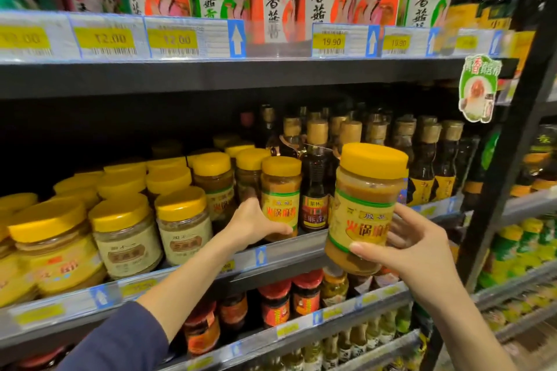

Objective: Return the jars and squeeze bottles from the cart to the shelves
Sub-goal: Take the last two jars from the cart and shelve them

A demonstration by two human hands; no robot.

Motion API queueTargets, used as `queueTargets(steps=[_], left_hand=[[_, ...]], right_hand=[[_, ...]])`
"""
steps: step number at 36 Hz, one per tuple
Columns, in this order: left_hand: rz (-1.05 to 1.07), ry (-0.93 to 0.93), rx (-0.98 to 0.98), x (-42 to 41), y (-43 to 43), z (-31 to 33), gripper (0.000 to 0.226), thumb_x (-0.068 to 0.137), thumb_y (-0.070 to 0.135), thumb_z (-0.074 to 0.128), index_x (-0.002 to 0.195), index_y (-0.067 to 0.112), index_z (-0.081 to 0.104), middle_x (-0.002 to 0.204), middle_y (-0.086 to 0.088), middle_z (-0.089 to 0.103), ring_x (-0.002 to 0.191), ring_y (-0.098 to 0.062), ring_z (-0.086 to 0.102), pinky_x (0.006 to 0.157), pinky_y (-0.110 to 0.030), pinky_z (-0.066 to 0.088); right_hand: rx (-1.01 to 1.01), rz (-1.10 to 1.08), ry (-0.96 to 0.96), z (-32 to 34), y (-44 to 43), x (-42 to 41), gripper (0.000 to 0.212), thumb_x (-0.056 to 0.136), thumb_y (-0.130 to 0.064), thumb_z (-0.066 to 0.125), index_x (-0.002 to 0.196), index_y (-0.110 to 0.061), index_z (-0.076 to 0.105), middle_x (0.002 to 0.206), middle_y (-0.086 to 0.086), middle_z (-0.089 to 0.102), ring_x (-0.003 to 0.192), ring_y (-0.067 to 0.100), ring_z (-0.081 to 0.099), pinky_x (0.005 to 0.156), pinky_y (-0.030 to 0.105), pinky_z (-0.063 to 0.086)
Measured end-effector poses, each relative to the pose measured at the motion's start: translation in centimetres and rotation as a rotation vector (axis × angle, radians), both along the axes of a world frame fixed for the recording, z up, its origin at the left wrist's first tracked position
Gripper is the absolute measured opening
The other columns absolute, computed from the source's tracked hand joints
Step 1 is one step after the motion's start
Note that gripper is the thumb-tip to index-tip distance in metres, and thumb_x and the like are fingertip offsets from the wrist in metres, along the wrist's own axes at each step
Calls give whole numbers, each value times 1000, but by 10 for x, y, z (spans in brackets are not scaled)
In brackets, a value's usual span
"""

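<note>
Yellow-lidded jar [366, 208] is gripped upright in the right hand [413, 245], in front of the middle shelf [310, 239] edge. The left hand [256, 224] grasps a matching shelf jar [281, 196] (standing at the front). Advise sliding that one back, then seating the held jar level beside it.

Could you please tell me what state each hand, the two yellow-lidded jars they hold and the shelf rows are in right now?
Left hand: closed around the jar on the shelf.
Jar on the shelf: upright at the front edge, lid on.
Right hand: gripping the second jar.
Second jar: held in the air before the shelf, slightly tilted, lid on.
Dark sauce bottles: upright, capped.
Middle shelf: stocked.
</note>
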State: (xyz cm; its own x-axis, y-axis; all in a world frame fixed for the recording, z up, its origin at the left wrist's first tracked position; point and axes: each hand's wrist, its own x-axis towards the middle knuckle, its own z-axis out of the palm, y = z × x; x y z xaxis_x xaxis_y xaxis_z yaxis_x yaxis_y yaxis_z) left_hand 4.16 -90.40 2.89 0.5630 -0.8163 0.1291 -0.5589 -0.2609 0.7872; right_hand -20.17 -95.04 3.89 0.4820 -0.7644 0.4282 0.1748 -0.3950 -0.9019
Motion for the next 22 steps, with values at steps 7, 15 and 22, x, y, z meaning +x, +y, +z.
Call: queueTargets(steps=[7, 15, 22], left_hand=[[-92, -46, 34, 4, -4, -5, 59, 61, 22, 86, 112, 5, 61, 112, -10, 68, 106, -19, 63, 92, -34, 52], [-86, -168, 60, 9, -9, -11, 66, 58, 32, 86, 113, 8, 60, 114, -7, 68, 105, -17, 63, 90, -35, 53], [-33, -282, 86, 7, -8, -10, 68, 59, 44, 83, 114, 12, 59, 115, -4, 67, 105, -17, 63, 88, -32, 53]], right_hand=[[0, 16, 17, -5, -5, 11, 79, 39, -23, 85, 114, -15, 63, 101, -7, 75, 93, 6, 70, 69, 15, 56], [2, 53, 6, -1, -2, 18, 64, 40, -21, 84, 101, -27, 64, 96, -19, 73, 90, 0, 69, 65, 11, 54], [-5, 72, 8, -1, 1, 20, 59, 39, -21, 83, 94, -33, 64, 90, -23, 73, 88, -1, 69, 65, 12, 54]])
